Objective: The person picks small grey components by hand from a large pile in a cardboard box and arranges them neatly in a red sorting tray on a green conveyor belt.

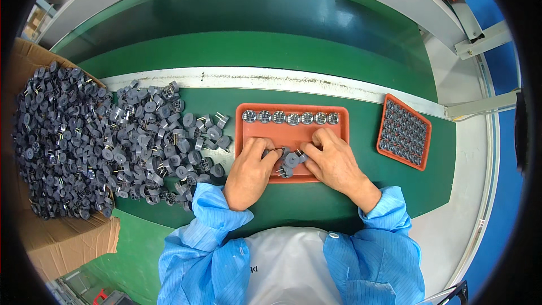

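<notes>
While both hands work over the near half of an orange tray (286, 134), a small cluster of dark grey round parts (291, 160) with metal pins sits between them, in front of the wearer. The left hand (249, 170) has thumb and forefinger drawn narrow at the cluster's left side; the right hand (337, 164) brings its fingertips close together at the right side. Which piece either hand grips, if any, I cannot tell. Along the tray's far edge stands a row of seven similar parts (293, 118), open sides up. To the left, loose parts (151, 107) spread over the green tabletop (440, 175) and fill a cardboard box (73, 245). To the right, well apart, lies a smaller-looking orange tray (420, 165) packed with rows of parts. Beyond runs a scuffed white strip (254, 77).
</notes>
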Demonstrator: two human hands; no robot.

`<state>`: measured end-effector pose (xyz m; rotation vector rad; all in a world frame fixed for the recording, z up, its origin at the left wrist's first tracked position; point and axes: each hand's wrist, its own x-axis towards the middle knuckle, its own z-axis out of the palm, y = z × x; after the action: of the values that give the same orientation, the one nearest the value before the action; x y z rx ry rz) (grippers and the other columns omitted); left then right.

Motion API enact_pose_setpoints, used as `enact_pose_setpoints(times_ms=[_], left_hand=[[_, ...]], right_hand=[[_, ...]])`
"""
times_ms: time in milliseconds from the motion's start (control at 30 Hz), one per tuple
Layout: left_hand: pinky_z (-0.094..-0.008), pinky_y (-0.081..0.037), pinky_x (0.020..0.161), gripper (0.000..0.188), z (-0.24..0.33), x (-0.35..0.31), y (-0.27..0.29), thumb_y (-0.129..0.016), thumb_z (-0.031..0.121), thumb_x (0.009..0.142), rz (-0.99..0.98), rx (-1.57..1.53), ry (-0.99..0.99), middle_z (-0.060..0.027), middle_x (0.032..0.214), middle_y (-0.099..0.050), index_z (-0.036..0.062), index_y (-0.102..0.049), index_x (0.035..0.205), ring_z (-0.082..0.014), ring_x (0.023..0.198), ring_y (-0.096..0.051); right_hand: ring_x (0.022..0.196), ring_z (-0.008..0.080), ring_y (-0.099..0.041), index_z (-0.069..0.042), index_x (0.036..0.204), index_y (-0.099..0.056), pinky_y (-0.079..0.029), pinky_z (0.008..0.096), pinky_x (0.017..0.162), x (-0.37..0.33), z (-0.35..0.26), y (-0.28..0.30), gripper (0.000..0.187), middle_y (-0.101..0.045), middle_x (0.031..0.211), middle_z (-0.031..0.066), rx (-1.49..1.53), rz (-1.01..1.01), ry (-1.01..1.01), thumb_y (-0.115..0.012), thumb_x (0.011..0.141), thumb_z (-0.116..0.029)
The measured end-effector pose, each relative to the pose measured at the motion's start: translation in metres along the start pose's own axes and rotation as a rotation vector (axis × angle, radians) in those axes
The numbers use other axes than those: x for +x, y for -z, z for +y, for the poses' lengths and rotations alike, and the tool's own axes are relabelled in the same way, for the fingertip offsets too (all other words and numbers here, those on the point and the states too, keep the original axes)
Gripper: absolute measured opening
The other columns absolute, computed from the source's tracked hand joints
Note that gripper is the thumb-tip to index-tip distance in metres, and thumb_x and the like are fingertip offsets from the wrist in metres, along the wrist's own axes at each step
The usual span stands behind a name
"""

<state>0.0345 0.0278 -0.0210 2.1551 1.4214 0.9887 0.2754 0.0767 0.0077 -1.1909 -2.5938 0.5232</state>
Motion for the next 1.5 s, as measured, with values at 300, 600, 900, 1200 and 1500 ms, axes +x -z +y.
enact_pose_setpoints(times_ms=[300, 600, 900, 1200, 1500], left_hand=[[-0.0422, -0.057, 0.082, 0.031, 0.002, 0.0, 0.003, -0.078, -0.005, 0.082, 0.029, 0.093, -0.015, -0.0119, 0.105, -0.062, -0.0007, -0.081, 0.113, -0.0314, 0.101, -0.064], [-0.0406, -0.058, 0.082, 0.039, 0.002, -0.002, 0.008, -0.076, -0.004, 0.08, -0.035, 0.089, -0.039, -0.0107, 0.107, -0.062, 0.003, -0.083, 0.118, -0.0302, 0.101, -0.064], [-0.0458, -0.06, 0.094, 0.037, 0.0, -0.002, 0.01, -0.079, -0.01, 0.084, -0.027, 0.05, 0.042, -0.0156, 0.122, -0.065, 0.0003, -0.074, 0.119, -0.0382, 0.116, -0.068], [-0.0442, -0.061, 0.098, 0.033, -0.004, 0.003, 0.003, -0.074, -0.013, 0.085, 0.168, -0.12, 0.225, -0.0164, 0.123, -0.066, -0.0009, -0.075, 0.115, -0.039, 0.121, -0.071], [-0.0441, -0.06, 0.088, 0.025, -0.013, -0.005, 0.012, -0.078, -0.005, 0.077, 0.135, 0.03, -0.068, -0.0132, 0.106, -0.068, -0.0009, -0.079, 0.102, -0.0327, 0.114, -0.072]], right_hand=[[0.098, 0.0332, -0.067, -0.004, 0.116, -0.077, -0.061, 0.0471, 0.089, -0.011, 0.009, 0.0, 0.028, -0.062, 0.106, 0.0105, -0.074, 0.149, 0.082, -0.078, 0.088, -0.004], [0.093, 0.029, -0.063, -0.011, 0.128, -0.083, -0.056, 0.0411, 0.074, -0.017, 0.01, 0.01, 0.046, -0.058, 0.099, 0.0103, -0.279, 0.114, 0.134, -0.078, 0.083, -0.006], [0.11, 0.0326, -0.066, -0.007, 0.138, -0.077, -0.052, 0.0426, 0.088, -0.015, -0.004, 0.041, 0.055, -0.069, 0.114, 0.0126, -0.433, 0.069, 0.136, -0.075, 0.083, -0.007], [0.101, 0.0402, -0.073, -0.001, 0.116, -0.078, -0.06, 0.0512, 0.087, 0.039, -0.025, -0.002, 0.025, -0.073, 0.111, 0.0159, 0.318, -0.021, 0.083, -0.082, 0.093, -0.011], [0.088, 0.0318, -0.075, 0.002, 0.108, -0.076, -0.063, 0.0407, 0.072, 0.036, -0.003, -0.021, 0.02, -0.071, 0.107, 0.0154, 0.428, 0.157, -0.025, -0.086, 0.091, -0.001]])
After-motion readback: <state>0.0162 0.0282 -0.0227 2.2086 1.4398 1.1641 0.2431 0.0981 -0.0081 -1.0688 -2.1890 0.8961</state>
